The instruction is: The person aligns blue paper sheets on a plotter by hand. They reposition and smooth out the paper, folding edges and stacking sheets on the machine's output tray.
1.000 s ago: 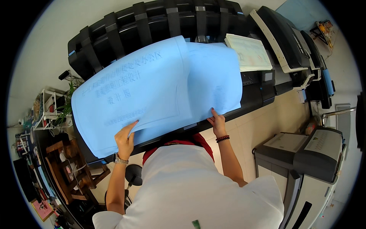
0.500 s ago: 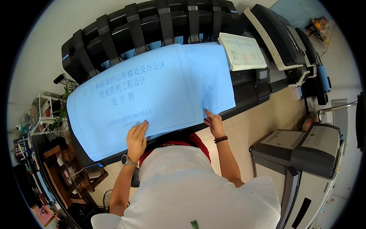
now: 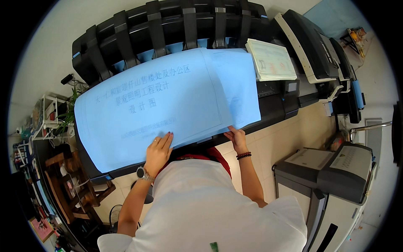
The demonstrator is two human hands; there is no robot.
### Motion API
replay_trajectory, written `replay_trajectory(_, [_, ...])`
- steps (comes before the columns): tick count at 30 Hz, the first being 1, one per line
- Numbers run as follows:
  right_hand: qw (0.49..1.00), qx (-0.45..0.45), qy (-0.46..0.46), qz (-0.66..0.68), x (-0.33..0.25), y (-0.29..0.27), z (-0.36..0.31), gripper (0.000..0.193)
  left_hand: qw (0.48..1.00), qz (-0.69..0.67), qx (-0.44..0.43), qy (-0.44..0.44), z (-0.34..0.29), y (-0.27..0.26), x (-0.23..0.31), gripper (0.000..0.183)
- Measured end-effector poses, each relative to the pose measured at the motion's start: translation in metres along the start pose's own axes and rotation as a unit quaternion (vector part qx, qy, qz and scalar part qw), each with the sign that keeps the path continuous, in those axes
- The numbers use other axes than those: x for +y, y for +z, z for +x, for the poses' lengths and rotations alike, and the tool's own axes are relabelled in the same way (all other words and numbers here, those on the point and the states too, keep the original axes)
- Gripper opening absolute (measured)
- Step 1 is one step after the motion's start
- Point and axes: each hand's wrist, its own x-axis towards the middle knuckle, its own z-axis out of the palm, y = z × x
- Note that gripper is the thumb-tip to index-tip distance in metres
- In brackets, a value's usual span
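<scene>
Smoothed the upper blue sheet (image 3: 184,105) compared with a second ago, having then had its right part raised in a curl. Also left a narrower strip of the lower blue sheet (image 3: 241,86) showing at the right than half a second ago, so with more of the one covered by the other, and the two right edges near but apart. Had both sheets lying across the top of the wide black machine (image 3: 270,111), the upper one printed face up, its near edge close to the waist. Laid the left hand (image 3: 158,151) at that near edge, below the printed lines, fingers almost straight and close together, tips touching the paper; not clenched. Could not make out the thumb, so could not tell a pinch from a light press. Brought the right hand (image 3: 237,140) from the lower sheet's edge to the upper sheet's near right corner, fingers bent, and seemingly nipped that corner between thumb and fingertips. Could not be sure of any grip on the lower sheet beneath. Left the pale stack of papers (image 3: 272,63) untouched, lying on the machine just beside the lower sheet's far right corner.
</scene>
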Motion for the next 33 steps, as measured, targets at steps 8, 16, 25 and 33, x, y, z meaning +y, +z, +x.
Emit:
replay_trajectory(8, [0.990, -0.043, 0.068, -0.120, -0.021, 0.005, -0.024, 0.041, 0.995, 0.020, 0.029, -0.097, -0.030, 0.030, -0.029, 0.029])
replay_trajectory(16, [0.992, -0.030, 0.028, -0.121, 0.001, -0.004, -0.012, 0.051, 0.979, 0.091, 0.048, -0.178, -0.070, -0.005, -0.032, 0.017])
replay_trajectory(25, [0.993, -0.079, 0.056, -0.072, -0.009, -0.003, -0.021, 0.046, 0.981, 0.071, -0.014, -0.181, -0.049, 0.044, -0.014, 0.037])
replay_trajectory(33, [0.973, 0.003, -0.121, 0.196, -0.022, -0.098, 0.026, 0.032, 0.990, -0.090, 0.010, -0.111, -0.040, -0.037, -0.059, 0.056])
